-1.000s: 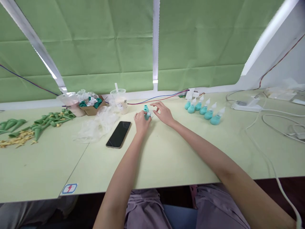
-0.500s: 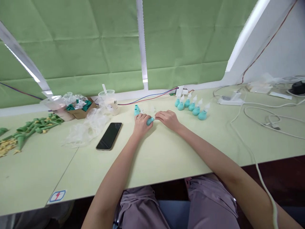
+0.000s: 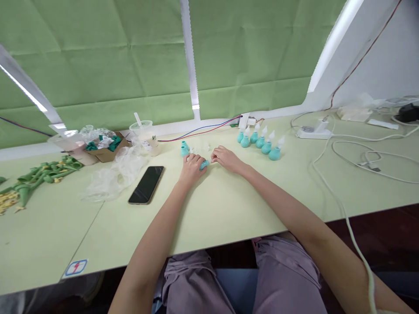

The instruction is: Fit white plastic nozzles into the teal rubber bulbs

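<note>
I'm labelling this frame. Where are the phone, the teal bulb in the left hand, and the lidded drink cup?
phone (image 3: 145, 185): head view, middle of its dark screen.
teal bulb (image 3: 204, 164): head view, exposed end.
drink cup (image 3: 145, 137): head view, side wall.

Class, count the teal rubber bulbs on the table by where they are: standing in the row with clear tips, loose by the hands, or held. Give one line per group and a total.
Row bulbs with clear tips: 5
Loose bulbs just beyond the hands: 2
Bulb held in the left hand, with the right hand at its tip: 1
Total: 8
</note>
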The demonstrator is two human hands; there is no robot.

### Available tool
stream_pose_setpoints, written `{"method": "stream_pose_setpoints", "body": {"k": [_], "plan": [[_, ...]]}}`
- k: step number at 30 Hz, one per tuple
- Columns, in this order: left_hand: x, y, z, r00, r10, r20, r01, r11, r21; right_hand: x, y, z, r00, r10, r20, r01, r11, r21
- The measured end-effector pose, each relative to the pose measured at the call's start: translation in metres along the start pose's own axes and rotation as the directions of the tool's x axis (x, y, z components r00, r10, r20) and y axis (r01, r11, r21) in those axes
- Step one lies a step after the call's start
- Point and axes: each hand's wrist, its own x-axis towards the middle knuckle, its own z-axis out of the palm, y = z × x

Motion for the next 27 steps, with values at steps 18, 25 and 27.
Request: {"method": "stream_pose_setpoints", "body": {"k": [18, 25, 27], "plan": [[-0.002, -0.023, -0.007, 0.895, -0.372, -0.245, 0.343, 0.927, -0.152, 0.026, 0.035, 0.031, 0.846, 0.518, -0.129, -0.450, 0.822, 0.349], [-0.003, -0.039, -0.006, 0.786, -0.546, -0.289, 0.499, 0.837, -0.222, 0.063, 0.011, 0.052, 0.971, 0.237, -0.020, -0.235, 0.949, -0.211], [-0.004, -0.040, -0.005, 0.784, -0.549, -0.290, 0.500, 0.835, -0.230, 0.070, 0.008, 0.055, 0.984, 0.177, 0.015, -0.162, 0.931, -0.329]]}}
